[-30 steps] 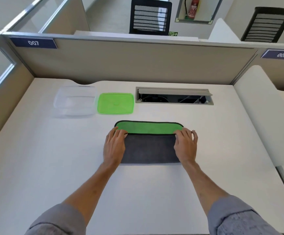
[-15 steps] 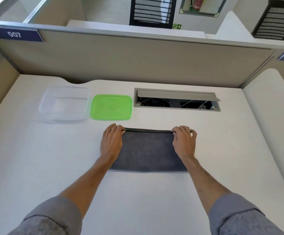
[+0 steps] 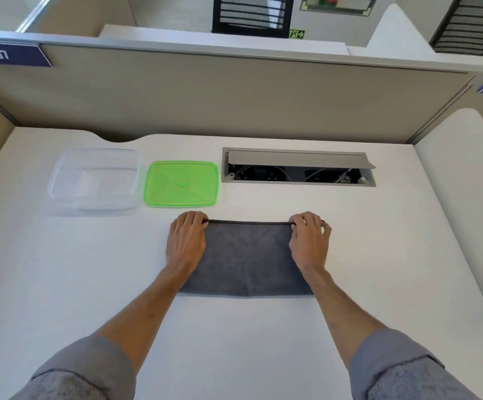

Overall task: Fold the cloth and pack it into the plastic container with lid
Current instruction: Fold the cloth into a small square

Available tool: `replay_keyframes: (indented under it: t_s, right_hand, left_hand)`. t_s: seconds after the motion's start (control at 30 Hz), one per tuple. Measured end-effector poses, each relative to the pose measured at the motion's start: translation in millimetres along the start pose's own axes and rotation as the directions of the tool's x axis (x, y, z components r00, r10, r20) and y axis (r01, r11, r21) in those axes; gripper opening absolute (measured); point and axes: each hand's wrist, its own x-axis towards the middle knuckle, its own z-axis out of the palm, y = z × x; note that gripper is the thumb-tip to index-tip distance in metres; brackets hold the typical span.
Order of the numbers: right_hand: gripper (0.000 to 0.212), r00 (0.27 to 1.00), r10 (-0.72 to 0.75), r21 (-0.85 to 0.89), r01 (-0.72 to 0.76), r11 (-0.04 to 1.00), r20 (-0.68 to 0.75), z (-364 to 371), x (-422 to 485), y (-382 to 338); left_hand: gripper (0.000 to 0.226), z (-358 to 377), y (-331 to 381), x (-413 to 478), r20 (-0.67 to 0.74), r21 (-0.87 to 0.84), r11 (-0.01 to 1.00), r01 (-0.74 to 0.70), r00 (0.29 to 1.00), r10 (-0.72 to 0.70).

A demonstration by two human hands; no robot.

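Both hands rest on a grey cloth folded in half on the white bench. The left hand covers the cloth's far left corner and the right hand its far right corner, fingers curled down over the far edge, pinning the layers rather than lifting them. One second earlier a green strip of the cloth's underside showed beyond the fingers; half a second ago only a thin green line remained, and now the far edge shows just a dark hem, so the top layer has been drawn level with the one beneath. The hands have kept their places at the two corners throughout. Beyond the left hand, just apart from the cloth, the green lid lies flat, and to its left, close beside it, stands the clear plastic container, open and holding nothing. To the right of the lid, an open cable hatch is set into the bench.
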Motion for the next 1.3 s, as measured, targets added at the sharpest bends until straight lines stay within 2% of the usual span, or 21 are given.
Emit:
replay_keyframes:
  t_s: [0.1,0.23,0.43,0.53,0.67,0.9,1.0,1.13,1.23,1.3]
  right_hand:
    - [0.030,0.998,0.026,0.031,-0.025,0.999,-0.050,2,-8,-3]
    - [0.033,0.997,-0.010,0.080,0.016,0.997,-0.083,6,-34,-15]
    - [0.051,0.995,-0.091,0.111,0.086,0.990,0.041,20,-97,-27]
    - [0.057,0.990,-0.084,0.076,0.075,0.994,0.117,24,-114,-20]
    - [0.058,0.988,-0.063,0.047,0.057,0.997,0.141,22,-122,-10]
    - [0.060,0.990,0.101,0.069,-0.108,0.992,0.102,6,-143,12]
    - [0.061,0.968,0.240,0.170,-0.248,0.954,0.068,-2,-147,16]
    - [0.053,0.879,0.477,0.303,-0.458,0.836,0.014,-18,-144,16]
    - [0.047,0.818,0.562,0.331,-0.569,0.753,0.126,-28,-135,14]
    - [0.050,0.742,0.626,0.364,-0.666,0.651,0.239,-33,-125,13]
  left_hand:
    - [0.036,4,6,-10,-0.041,0.059,0.996,-0.072,0.996,0.074]
    - [0.039,11,27,-36,-0.018,0.023,0.997,-0.073,0.997,0.074]
    - [0.053,29,45,-84,0.026,0.035,0.999,0.006,1.000,-0.006]
    - [0.059,31,41,-96,0.031,0.047,0.998,0.034,0.999,-0.036]
    - [0.061,29,30,-104,0.041,0.081,0.996,0.025,0.999,-0.028]
    - [0.064,21,22,-113,0.036,0.074,0.995,0.070,0.997,-0.073]
    - [0.065,16,26,-114,0.038,0.059,0.994,0.089,0.995,-0.091]
    - [0.064,14,33,-119,0.099,0.012,1.000,-0.017,0.995,0.016]
    - [0.063,19,39,-127,0.190,-0.021,0.989,-0.147,0.971,0.148]
    - [0.064,23,43,-134,0.230,-0.015,0.982,-0.189,0.955,0.187]
